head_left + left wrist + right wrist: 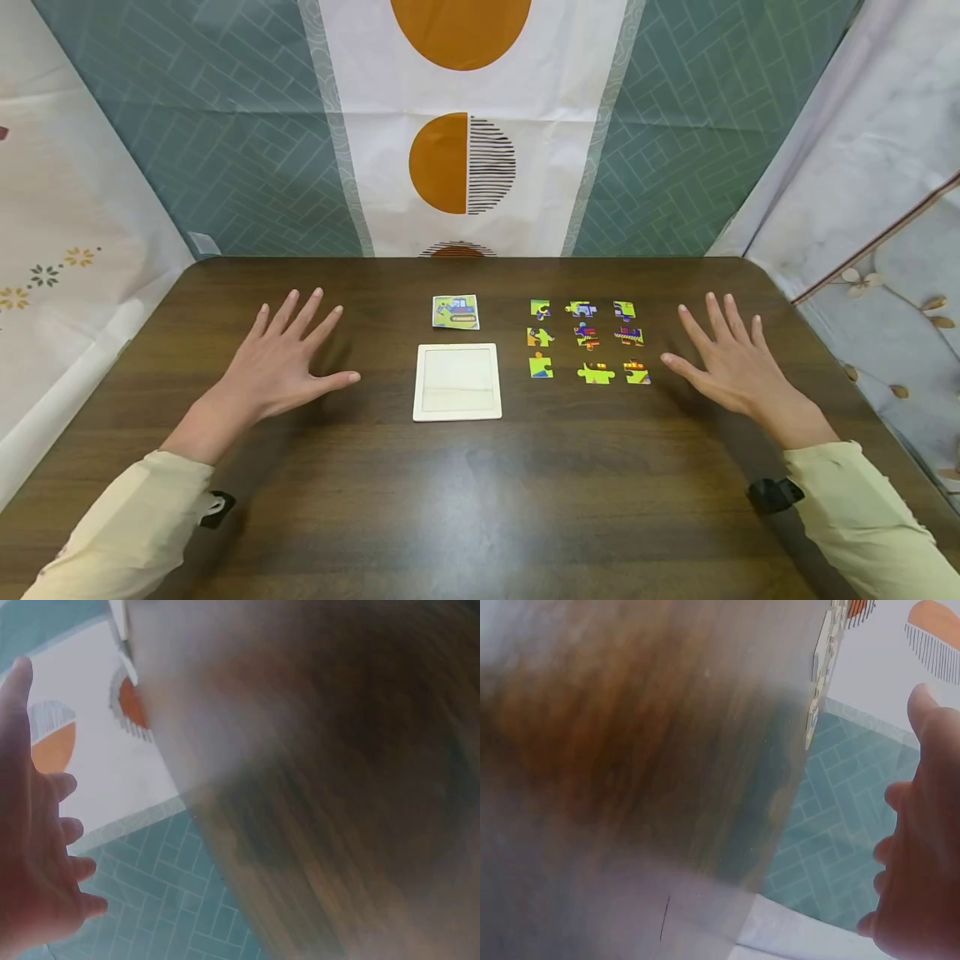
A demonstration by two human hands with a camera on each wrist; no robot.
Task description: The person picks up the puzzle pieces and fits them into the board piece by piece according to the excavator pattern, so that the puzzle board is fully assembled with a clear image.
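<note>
My left hand (279, 367) is spread with straight fingers over the left of the table, holding nothing. On the right, my right hand (738, 364) is likewise spread and holds nothing. Between them lies a pale square puzzle frame (457, 417) with a bare inside. Behind it sits a small picture card (455, 312) showing a blue digger on green. Several loose jigsaw pieces (596, 375) lie apart in rows, nearer my right hand. Both wrist views show the fingers extended, with the left hand (37, 855) and right hand (922, 847) at the outer edges.
The dark wooden table (465, 517) ends at a hanging patterned cloth (262, 167) at the back. White floral cloths hang at the left (67, 208) and right (862, 208). Black bands (776, 495) circle both wrists.
</note>
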